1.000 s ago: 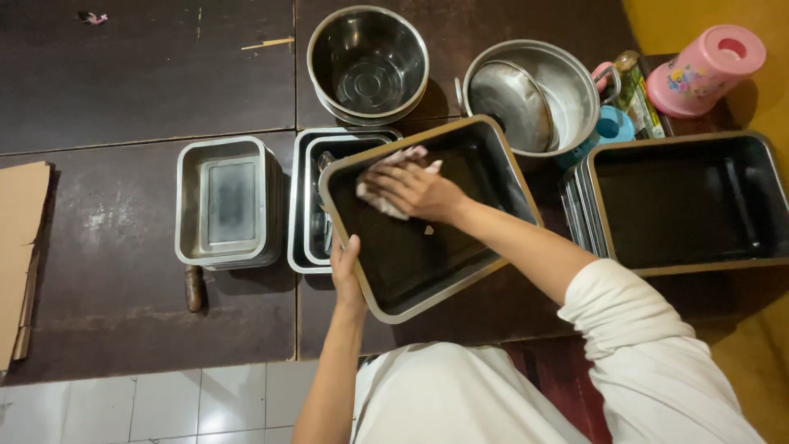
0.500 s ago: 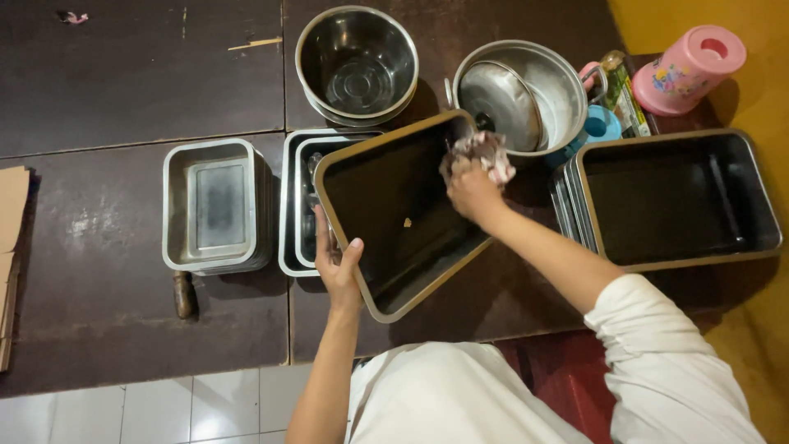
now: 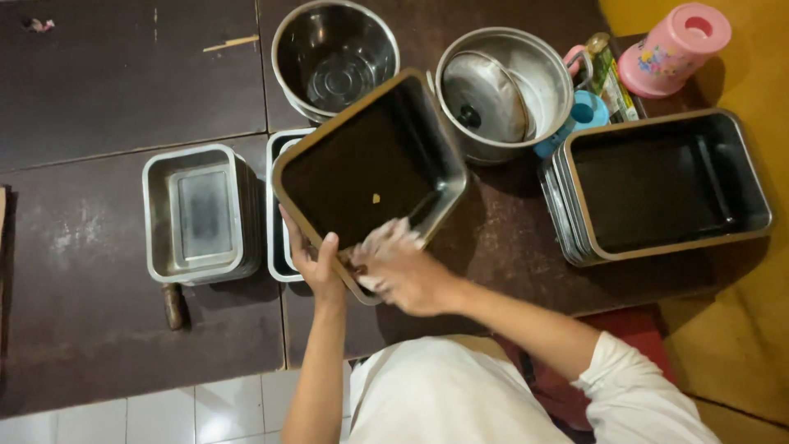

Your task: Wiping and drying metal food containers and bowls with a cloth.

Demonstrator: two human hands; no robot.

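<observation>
The person holds a dark rectangular baking tray (image 3: 370, 168) tilted up off a dark brown table (image 3: 90, 107), with its open face turned toward the camera. The left hand (image 3: 316, 263) grips the tray's near-left rim, thumb on the inside and fingers apparently wrapped behind the edge; those fingers are hidden, so their exact closure cannot be confirmed. The right hand (image 3: 399, 271) presses a pale crumpled cloth (image 3: 386, 242) against the tray's near inner corner, fingers curled together around the cloth.

The tray's long axis runs from the near-left corner, at the hands, up and away toward the far right. Nearly all of the tray's floor therefore lies beyond the right hand's fingertips, up and to the right of the cloth. A small pale speck (image 3: 376, 198) sits on the floor, just beyond the cloth. The right hand is the nearer one to that surface; the left hand stays on the rim.

Beneath the tilted tray, a white-rimmed tray (image 3: 278, 214) rests on the table. To its left stands a steel rectangular pan (image 3: 201, 214). Behind the tray are a steel bowl (image 3: 333, 57) and a steel pot (image 3: 514, 90) with a lid lying inside. At the right is a stack of dark trays (image 3: 666, 185), and a pink plastic cup (image 3: 675, 45) stands behind it.
</observation>
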